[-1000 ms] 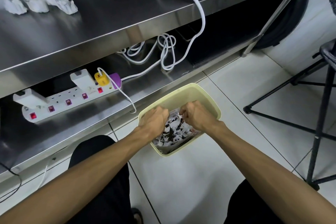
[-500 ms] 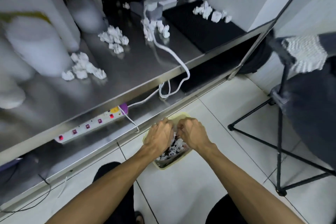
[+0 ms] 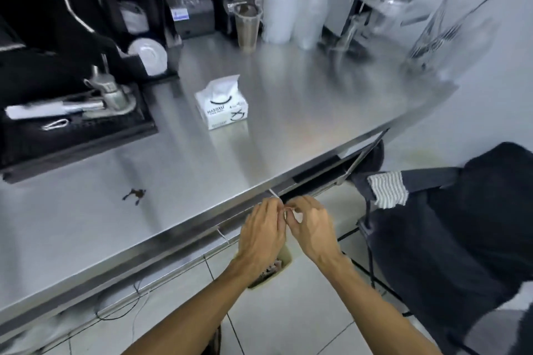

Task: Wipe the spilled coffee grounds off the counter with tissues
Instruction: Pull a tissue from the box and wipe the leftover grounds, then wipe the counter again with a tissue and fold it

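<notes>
A small dark smear of coffee grounds (image 3: 135, 194) lies on the steel counter (image 3: 288, 130), left of centre near the front. A white tissue box (image 3: 222, 105) stands mid-counter with a sheet sticking up. My left hand (image 3: 264, 235) and my right hand (image 3: 310, 229) are together just in front of the counter's front edge, fingertips touching, fingers curled, no tissue visible in them. Below them the cream bin (image 3: 285, 261) on the floor is mostly hidden by my left wrist; soiled tissues (image 3: 269, 269) show inside.
A black tray (image 3: 86, 135) with metal coffee tools sits at the left, coffee machines behind it. A plastic cup (image 3: 247, 29) and white bottles (image 3: 281, 6) stand at the back. A black chair (image 3: 461, 225) with a striped cloth (image 3: 388, 189) is close on the right.
My hands have come up out of the bin to the level of the counter edge. The view has swung up from the lower shelf and bin to the counter top.
</notes>
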The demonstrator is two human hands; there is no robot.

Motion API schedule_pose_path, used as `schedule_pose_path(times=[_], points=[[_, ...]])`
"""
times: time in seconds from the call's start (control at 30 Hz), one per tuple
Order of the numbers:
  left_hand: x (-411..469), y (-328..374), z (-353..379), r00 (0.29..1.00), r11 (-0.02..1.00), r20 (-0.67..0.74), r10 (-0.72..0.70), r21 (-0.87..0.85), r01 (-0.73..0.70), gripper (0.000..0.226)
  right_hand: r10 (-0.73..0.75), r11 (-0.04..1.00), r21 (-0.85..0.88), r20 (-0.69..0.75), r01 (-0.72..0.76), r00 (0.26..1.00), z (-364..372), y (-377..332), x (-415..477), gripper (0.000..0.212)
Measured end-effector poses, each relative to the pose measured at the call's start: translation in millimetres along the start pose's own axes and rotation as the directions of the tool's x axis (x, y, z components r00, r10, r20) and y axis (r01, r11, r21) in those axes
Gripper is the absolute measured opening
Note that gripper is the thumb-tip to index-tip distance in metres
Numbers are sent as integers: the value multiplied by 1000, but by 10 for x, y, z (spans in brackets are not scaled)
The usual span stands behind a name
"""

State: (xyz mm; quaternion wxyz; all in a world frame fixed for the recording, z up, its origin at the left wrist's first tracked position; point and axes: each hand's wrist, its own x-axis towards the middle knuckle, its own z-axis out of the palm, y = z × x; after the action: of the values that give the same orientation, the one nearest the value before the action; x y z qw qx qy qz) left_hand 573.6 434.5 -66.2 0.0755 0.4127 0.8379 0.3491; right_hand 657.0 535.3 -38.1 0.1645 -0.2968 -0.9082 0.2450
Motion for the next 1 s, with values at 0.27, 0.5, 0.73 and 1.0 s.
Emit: schedule_pose_path(times=[0.27, 0.5, 0.73, 1.0], points=[[819, -55, -1039, 954, 950, -208, -214, -270, 154, 34, -150, 988, 23, -128, 154, 980, -302, -813, 1080, 26], [1808, -871, -1673, 906, 884, -82, -416, -269, 382, 104, -200, 979, -43, -29, 198, 979, 71, -1361, 2229, 49], [2324, -1178, -1833, 880, 893, 219, -422, -66, 445, 109, -204, 913, -335, 118, 232, 972, 178, -1653, 3011, 35], [2367, -1229, -1809, 906, 917, 188, -379, -57, 396, 94, -299, 953, -160, -340, 259, 891, -240, -2003, 2972, 9]])
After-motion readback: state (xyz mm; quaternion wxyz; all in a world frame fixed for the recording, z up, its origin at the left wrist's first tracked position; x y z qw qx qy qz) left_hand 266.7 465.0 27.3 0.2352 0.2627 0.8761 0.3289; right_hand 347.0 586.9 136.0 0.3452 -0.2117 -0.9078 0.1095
